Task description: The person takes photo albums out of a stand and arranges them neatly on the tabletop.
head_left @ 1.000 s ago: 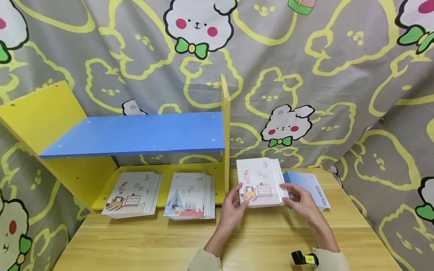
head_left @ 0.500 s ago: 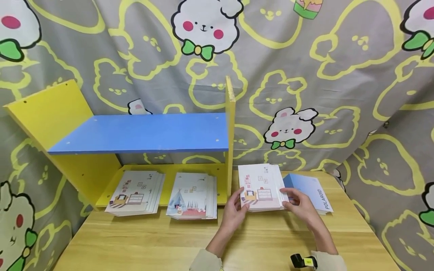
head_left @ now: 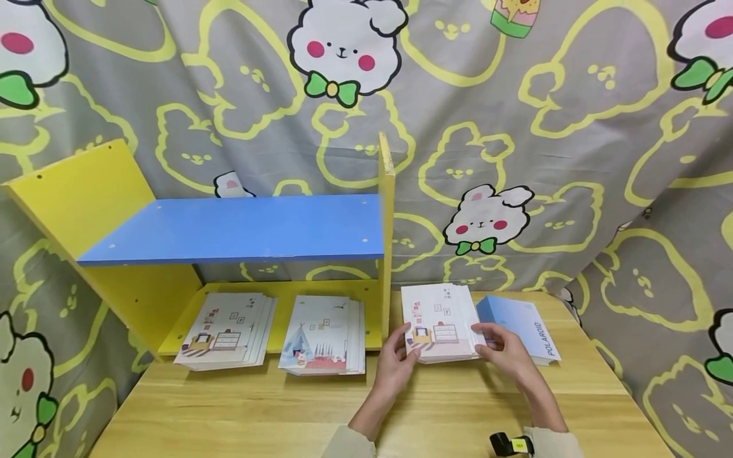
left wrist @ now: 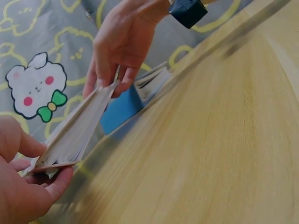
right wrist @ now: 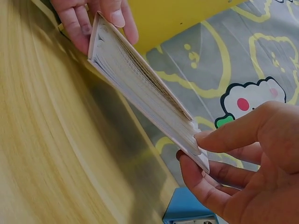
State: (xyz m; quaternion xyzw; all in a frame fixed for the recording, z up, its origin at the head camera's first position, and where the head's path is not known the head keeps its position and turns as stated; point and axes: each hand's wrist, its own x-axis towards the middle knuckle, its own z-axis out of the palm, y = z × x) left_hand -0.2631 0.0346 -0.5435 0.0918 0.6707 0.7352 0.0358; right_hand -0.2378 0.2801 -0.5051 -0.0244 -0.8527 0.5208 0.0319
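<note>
A white book (head_left: 441, 321) with a drawn room on its cover is held between both hands, to the right of the yellow upright panel. My left hand (head_left: 395, 362) pinches its lower left edge, thumb on the cover and fingers beneath. On the other side my right hand (head_left: 504, 350) grips the right edge near the loose-lying leaves. In the right wrist view the book (right wrist: 140, 88) shows many pages between two stiff covers, tilted above the wooden table. The left wrist view has the left thumb and fingers (left wrist: 56, 186) around one corner of the book (left wrist: 70, 135).
Right of the book lies a blue "POLAROID" book (head_left: 521, 324). Two similar white books, one with a room (head_left: 226, 327) and one with a tent (head_left: 321, 331), rest on the bottom of a yellow shelf with a blue board (head_left: 246, 226). A patterned curtain (head_left: 475, 146) hangs behind.
Both hands have lowered the white book slightly towards the table, keeping their hold at its two sides. The head view has shifted a little; the other books lie as before.
</note>
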